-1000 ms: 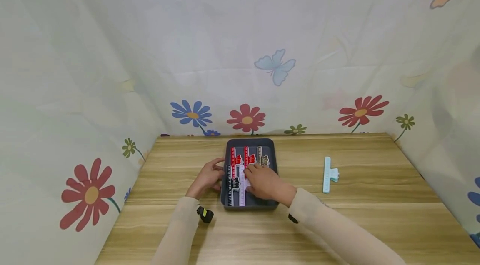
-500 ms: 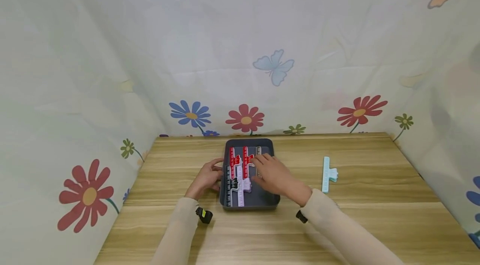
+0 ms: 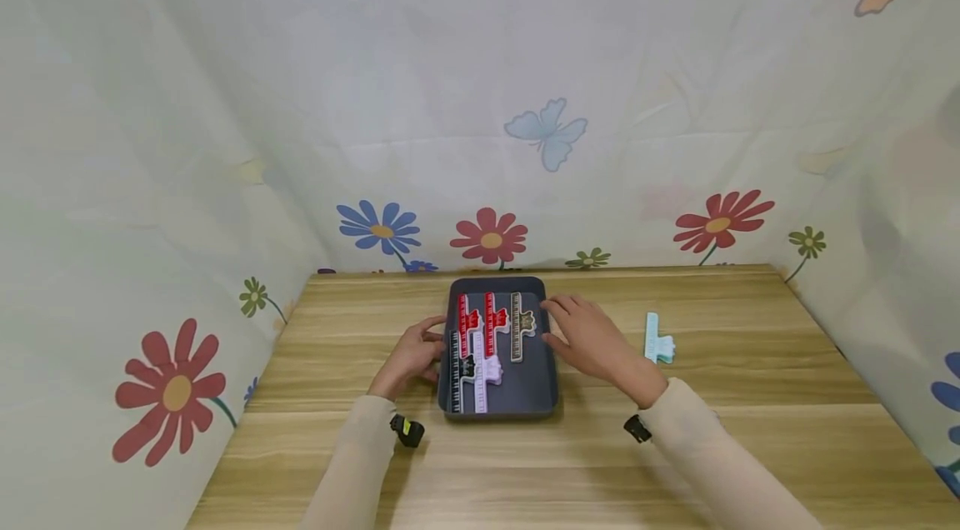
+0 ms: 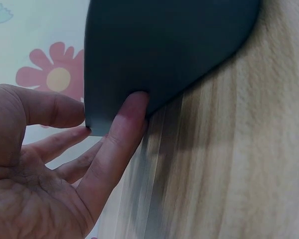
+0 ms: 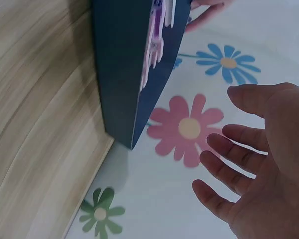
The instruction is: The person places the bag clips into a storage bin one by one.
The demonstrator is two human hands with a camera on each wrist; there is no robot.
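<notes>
On the table is a dark grey tray (image 3: 525, 394) holding several long-bar clips with piano-key patterns. In its upper part lie a left red clip (image 3: 463, 322), a second red clip (image 3: 491, 326) and a brownish clip (image 3: 517, 338). Lower left are a black clip (image 3: 455, 384) and a lilac clip (image 3: 481, 388), side by side. My left hand (image 3: 411, 355) touches the tray's outer left wall with its fingertips; in the left wrist view one finger (image 4: 122, 137) presses that wall. My right hand (image 3: 592, 340) is over the tray's right edge, fingers loosely extended and holding nothing.
A light blue clip (image 3: 652, 338) lies on the wooden table (image 3: 750, 447) to the right, partly behind my right hand. A flower-printed curtain (image 3: 420, 97) encloses the back and sides. Wrist-worn cameras sit below both hands.
My right hand has left the lilac clip, crossed above the brownish clip and moved right to the tray's edge, uncovering the clips. My left hand has stayed at the left wall.
</notes>
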